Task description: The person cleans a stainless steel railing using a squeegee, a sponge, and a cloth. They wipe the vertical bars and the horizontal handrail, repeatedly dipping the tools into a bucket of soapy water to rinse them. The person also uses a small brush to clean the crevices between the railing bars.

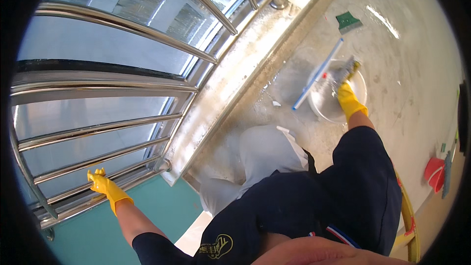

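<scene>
My right hand [349,97], in a yellow rubber glove, grips a wet grey cloth or washer pad [346,73] over a round white bucket [365,88]. A squeegee-like bar, pale with blue ends [318,73], lies slanted across the bucket's left rim. Something small and red shows inside the bucket. Far to the left, my left hand [100,184], also in a yellow glove, has its fingers curled at a lower bar of the stainless steel railing [106,171]. What the fingers of my left hand close on is partly hidden.
A pale stone ledge [228,81] runs along the railing's foot, with glass windows [110,48] behind it. On the wet concrete floor [386,66] lies a green scraper-like piece [347,22]. A red container [435,173] stands at the far right, and a yellow ladder part [407,224] is close behind my right arm.
</scene>
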`<action>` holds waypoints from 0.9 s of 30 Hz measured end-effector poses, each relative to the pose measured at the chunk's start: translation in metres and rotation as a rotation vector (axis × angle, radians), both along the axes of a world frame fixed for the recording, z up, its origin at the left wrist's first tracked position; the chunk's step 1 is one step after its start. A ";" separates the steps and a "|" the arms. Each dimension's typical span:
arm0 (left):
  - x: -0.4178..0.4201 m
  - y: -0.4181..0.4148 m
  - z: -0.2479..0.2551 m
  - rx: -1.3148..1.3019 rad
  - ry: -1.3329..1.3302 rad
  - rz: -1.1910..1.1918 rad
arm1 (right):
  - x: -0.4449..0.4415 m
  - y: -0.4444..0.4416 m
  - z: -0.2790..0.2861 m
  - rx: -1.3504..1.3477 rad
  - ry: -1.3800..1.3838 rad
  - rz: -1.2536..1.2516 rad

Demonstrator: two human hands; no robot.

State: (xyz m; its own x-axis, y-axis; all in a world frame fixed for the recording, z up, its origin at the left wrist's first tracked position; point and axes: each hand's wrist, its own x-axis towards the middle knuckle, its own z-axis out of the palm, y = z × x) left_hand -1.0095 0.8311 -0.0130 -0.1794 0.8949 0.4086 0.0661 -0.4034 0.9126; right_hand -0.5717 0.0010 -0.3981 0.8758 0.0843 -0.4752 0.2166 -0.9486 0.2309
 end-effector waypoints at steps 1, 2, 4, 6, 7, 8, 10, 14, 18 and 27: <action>-0.002 -0.001 0.001 -0.014 0.011 0.015 | -0.001 -0.017 0.002 0.001 -0.002 -0.053; -0.003 -0.001 0.002 -0.025 0.023 0.028 | 0.001 -0.030 0.003 0.014 -0.006 -0.110; 0.000 0.002 0.001 -0.014 0.054 0.004 | -0.002 -0.057 0.007 0.058 -0.022 -0.237; -0.006 -0.001 0.001 -0.030 0.046 0.038 | -0.003 -0.074 0.008 0.128 -0.062 -0.355; -0.005 -0.001 -0.001 -0.040 0.040 0.046 | -0.003 -0.080 0.010 0.179 -0.096 -0.422; -0.007 -0.001 -0.002 -0.015 0.026 0.028 | -0.002 -0.082 0.011 0.235 -0.131 -0.475; -0.013 0.006 -0.003 -0.024 0.028 0.030 | 0.002 -0.082 0.007 0.422 -0.240 -0.565; -0.003 0.014 -0.002 -0.060 0.054 0.029 | 0.023 -0.072 -0.036 1.069 -0.347 -0.616; -0.029 0.013 0.005 -0.026 0.107 -0.004 | 0.031 -0.027 -0.010 1.276 0.001 -1.171; -0.139 -0.018 -0.093 0.181 0.945 -0.124 | -0.001 -0.021 0.078 1.246 -0.630 -0.509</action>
State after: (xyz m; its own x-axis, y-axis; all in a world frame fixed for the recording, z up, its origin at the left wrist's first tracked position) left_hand -1.1486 0.8129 -0.1059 0.3851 0.7945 0.4694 0.6875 -0.5864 0.4284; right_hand -0.5722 -0.0199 -0.3202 0.9647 -0.2292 0.1297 -0.0162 -0.5430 -0.8396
